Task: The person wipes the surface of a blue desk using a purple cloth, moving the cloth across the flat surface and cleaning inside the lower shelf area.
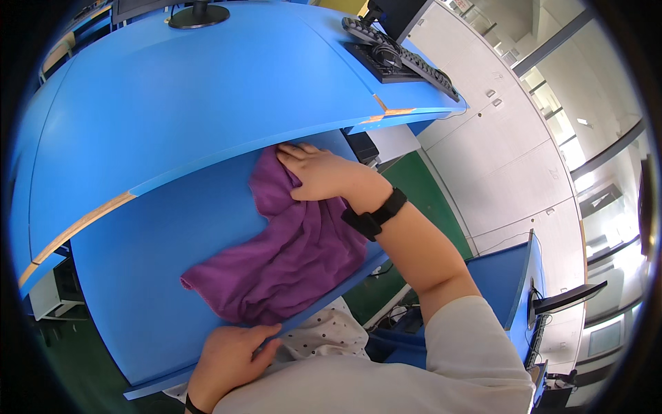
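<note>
A crumpled purple cloth (296,255) lies spread over the blue pull-out shelf (152,276) below the desktop. My right hand (314,172) presses on the cloth's far end, close under the desk's edge, with its fingertips bent over the fabric. From there the cloth trails in folds toward me and to the left. At the shelf's near edge is my left hand (231,359), its thumb and forefinger apart and nothing visible between them. The other fingers of that hand are mostly hidden. Whether it touches the shelf's edge I cannot tell.
Above the shelf spreads the curved blue desktop (207,90), its edging chipped. A monitor base (198,16) stands at the back. To the far right are a black keyboard (407,58) and a coiled cable. White cabinets (496,145) line the right side; another monitor (569,298) stands lower right.
</note>
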Demonstrator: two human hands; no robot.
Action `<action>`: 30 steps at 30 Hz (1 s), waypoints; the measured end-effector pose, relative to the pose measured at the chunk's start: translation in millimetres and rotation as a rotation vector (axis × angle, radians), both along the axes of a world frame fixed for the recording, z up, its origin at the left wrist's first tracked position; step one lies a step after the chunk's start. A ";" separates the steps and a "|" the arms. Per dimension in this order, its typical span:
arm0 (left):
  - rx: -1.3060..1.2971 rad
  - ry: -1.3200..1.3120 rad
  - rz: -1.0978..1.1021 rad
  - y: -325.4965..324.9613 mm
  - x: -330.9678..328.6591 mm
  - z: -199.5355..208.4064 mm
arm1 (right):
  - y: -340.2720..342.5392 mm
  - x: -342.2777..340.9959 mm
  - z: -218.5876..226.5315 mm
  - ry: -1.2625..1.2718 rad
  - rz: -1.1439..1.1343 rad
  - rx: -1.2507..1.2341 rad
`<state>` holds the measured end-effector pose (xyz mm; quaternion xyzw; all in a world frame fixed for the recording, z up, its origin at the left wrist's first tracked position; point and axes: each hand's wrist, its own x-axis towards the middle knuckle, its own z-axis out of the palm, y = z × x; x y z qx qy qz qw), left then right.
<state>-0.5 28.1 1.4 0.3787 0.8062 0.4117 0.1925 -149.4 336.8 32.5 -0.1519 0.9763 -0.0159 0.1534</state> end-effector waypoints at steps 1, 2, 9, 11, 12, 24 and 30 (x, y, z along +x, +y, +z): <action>-0.011 -0.013 0.011 -0.3 -1.2 0.9 | -1.4 -2.2 -2.0 0.036 0.012 0.000; -0.013 -0.013 0.012 -0.7 -1.8 1.0 | -1.2 -1.4 -2.5 0.036 0.013 -0.002; -0.017 -0.025 0.000 -0.9 -1.2 -0.8 | 4.1 -6.5 6.6 -0.087 0.035 -0.007; -0.018 -0.018 -0.014 0.7 -1.6 0.4 | 6.3 -10.1 4.0 -0.123 0.011 -0.033; -0.027 -0.017 -0.004 1.1 -1.5 0.8 | 7.1 -12.5 -4.1 -0.064 0.025 -0.030; 0.001 0.002 0.008 -1.2 -1.3 -0.9 | -13.0 -26.0 29.7 -0.215 -0.005 0.015; -0.010 -0.002 0.012 2.1 -0.9 -0.4 | 9.0 -21.7 -21.4 0.241 0.129 -0.080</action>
